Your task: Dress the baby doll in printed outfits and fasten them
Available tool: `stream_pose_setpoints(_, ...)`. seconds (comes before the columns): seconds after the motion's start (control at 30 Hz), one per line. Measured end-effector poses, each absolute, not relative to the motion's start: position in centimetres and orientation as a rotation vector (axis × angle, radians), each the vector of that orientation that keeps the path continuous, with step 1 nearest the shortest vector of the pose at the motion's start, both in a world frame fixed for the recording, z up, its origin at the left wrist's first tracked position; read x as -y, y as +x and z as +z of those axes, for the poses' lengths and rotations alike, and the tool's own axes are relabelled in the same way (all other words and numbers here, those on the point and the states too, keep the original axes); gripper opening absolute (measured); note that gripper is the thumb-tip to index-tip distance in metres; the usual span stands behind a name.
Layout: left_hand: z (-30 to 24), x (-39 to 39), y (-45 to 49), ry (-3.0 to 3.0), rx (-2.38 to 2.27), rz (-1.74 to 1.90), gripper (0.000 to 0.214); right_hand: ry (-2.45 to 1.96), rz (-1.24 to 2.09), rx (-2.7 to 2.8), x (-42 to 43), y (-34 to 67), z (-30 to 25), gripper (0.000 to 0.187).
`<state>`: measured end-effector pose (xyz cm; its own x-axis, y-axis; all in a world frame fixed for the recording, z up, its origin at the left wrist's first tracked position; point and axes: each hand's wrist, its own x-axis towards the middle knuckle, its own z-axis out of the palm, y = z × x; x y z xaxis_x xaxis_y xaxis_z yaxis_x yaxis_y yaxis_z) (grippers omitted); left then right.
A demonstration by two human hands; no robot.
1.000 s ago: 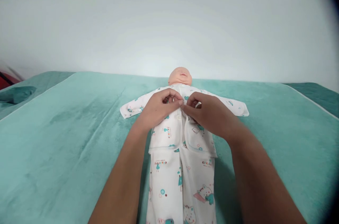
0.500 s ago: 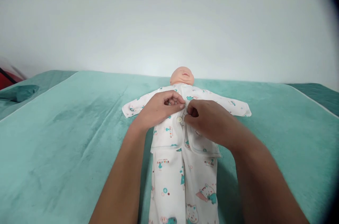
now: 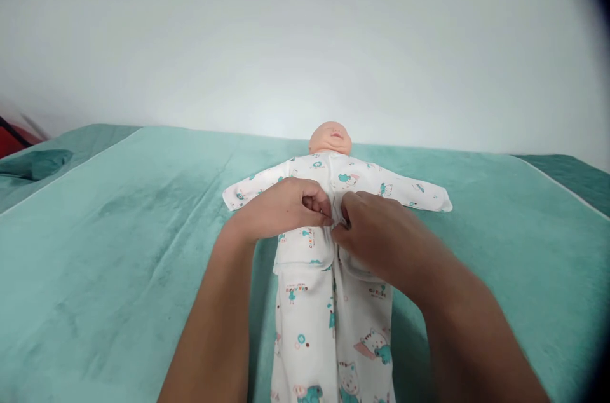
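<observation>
Nearest me lie the printed trousers (image 3: pixel 305 317), stretched along the green cover (image 3: pixel 143 231) with the jacket's hem over their top; a moment ago both my hands sat higher on the chest with a pale button showing below them; now they have come down over that place and hide it; I judge that the work has passed to a lower stretch of the front opening and is unfinished there.

My left grip (image 3: pixel 295 206) has thumb and fingertips brought together on the front edge of the jacket (image 3: pixel 304 255); my right grip (image 3: pixel 376 225) seems pinched on the facing edge just beside it, a little white cloth showing at the tips; whether the button is between them I cannot tell.

Above my fingers the upper front lies with its edges close together, sleeves spread to both sides; beyond the collar the doll's head (image 3: pixel 330 138) rests face up, near the white wall (image 3: pixel 305 53).
</observation>
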<state>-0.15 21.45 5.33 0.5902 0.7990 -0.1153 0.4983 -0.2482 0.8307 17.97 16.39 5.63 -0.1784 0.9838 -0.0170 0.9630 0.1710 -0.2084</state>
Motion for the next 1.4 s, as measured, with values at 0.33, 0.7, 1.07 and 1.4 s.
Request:
stream_pose_setpoints(0.33, 4.9, -21.8, -0.1, 1.744, -0.797, 0.574, 0.013, -1.890, 0.198, 2.351, -15.5, 17.4, 4.7, 0.010)
stream_pose_setpoints(0.7, 5.0, -21.7, 0.2, 1.720, -0.873, 0.567, 0.016, -1.825, 0.254, 2.008, -15.0, 18.3, 3.2, 0.020)
stream_pose_setpoints(1.07, 5.7, -21.1, 0.9, 1.769, -1.132, 0.345, 0.022, -1.342, 1.165, 1.371, -15.8, 20.5, 1.8, 0.021)
stream_pose_setpoints(1.4, 5.7, -20.9, 1.0, 1.706, -0.868, 0.462, 0.024, -1.127, 1.271, 1.278, -15.8, 19.7, 1.9, 0.023)
